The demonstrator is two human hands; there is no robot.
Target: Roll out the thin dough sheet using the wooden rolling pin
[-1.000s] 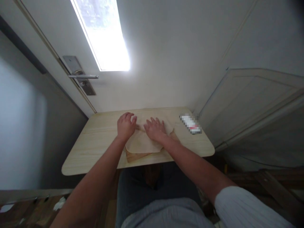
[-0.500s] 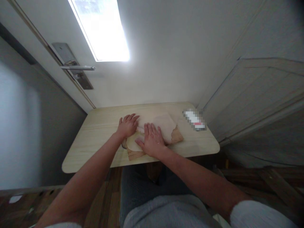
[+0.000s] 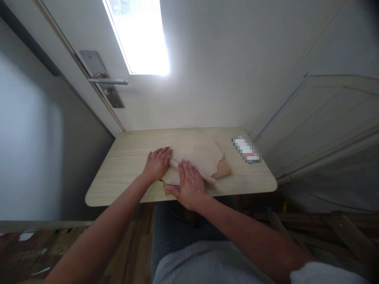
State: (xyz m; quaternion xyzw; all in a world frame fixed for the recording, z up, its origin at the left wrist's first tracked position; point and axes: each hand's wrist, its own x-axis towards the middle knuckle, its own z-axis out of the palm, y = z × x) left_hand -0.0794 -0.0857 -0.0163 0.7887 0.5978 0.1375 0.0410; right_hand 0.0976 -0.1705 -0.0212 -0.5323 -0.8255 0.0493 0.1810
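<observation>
A thin, pale sheet that looks like rolled dough (image 3: 199,152) lies on a brown, wood-grained board (image 3: 223,169), which shows past its ragged right edge and at the front left. Across the sheet lies a slim rolling pin (image 3: 209,179), slanting down to the right. Flat on the pin's left end rests my left hand (image 3: 156,163), fingers stretched out. My right hand (image 3: 189,183) presses over the pin farther right, its fingers extended and thumb pointing left. Most of the pin is hidden under my palms.
Everything lies on a small, light wooden table (image 3: 118,169) with rounded corners. A blurred-out white object (image 3: 246,149) lies at its right end. Behind it is a white door with a metal handle (image 3: 109,81) and a bright window. Wooden pieces (image 3: 340,225) lie low at the right.
Both hands have moved toward the table's front edge, the rolling pin coming with them. More of the pin's right end now shows. The view has shifted slightly.
</observation>
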